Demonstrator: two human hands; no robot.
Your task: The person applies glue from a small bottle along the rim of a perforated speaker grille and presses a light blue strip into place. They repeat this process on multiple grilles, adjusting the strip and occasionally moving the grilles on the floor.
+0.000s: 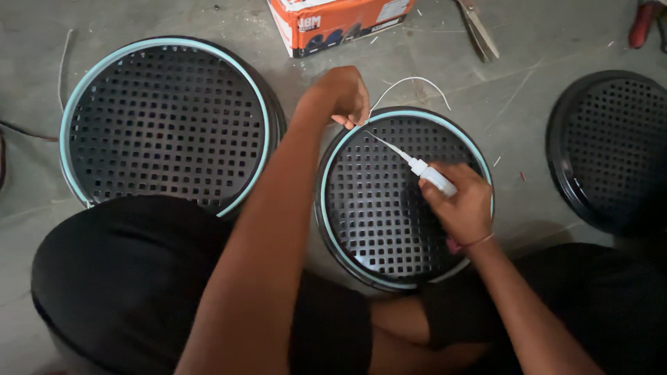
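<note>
A round black perforated grille point(389, 215) with a pale blue rim strip lies on the floor in front of me. My left hand point(342, 94) pinches the white strip point(411, 82) at the grille's upper left rim. My right hand point(458, 198) holds a small white glue bottle point(425, 171), its long thin nozzle pointing at the rim spot under my left fingers.
A larger black grille point(163, 125) with a blue rim lies to the left, another black grille point(611, 149) at the right edge. An orange and white cardboard box point(333, 24) sits at the top. My knees in black cloth fill the bottom.
</note>
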